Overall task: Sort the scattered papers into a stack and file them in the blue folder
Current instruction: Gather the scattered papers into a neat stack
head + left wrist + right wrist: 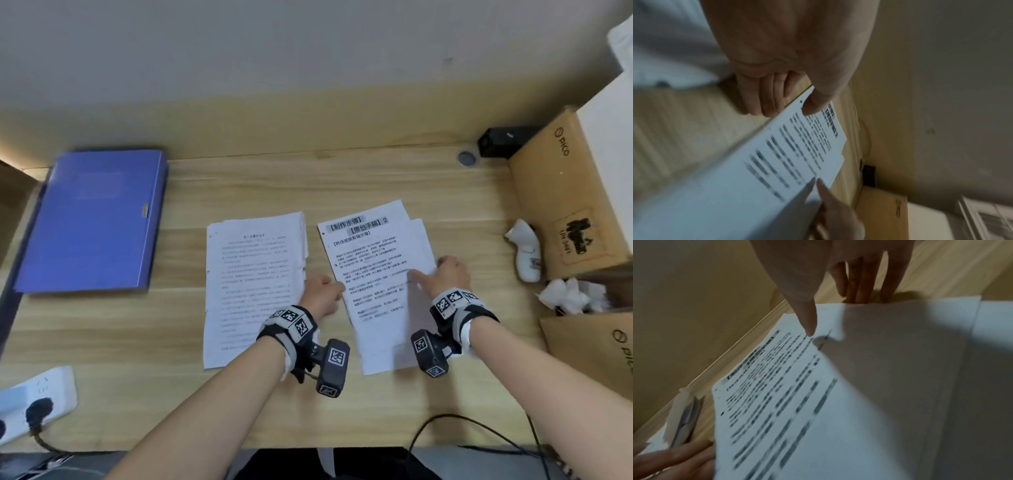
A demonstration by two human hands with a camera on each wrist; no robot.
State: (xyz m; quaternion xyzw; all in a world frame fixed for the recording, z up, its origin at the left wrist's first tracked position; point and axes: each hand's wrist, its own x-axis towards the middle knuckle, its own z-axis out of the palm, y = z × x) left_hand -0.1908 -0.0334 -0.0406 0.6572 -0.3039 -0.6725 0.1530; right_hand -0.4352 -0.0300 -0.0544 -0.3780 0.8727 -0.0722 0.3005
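We see left hand (322,294) and right hand (448,275) pinching right paper pile (373,274) edges; blue folder (92,219) closed at ten o'clock.

The head view looks steeply down from above on the light wooden desk (342,178). Both wrist views sit close, sharing the tilted white printed paper sheets (797,154) (818,394).
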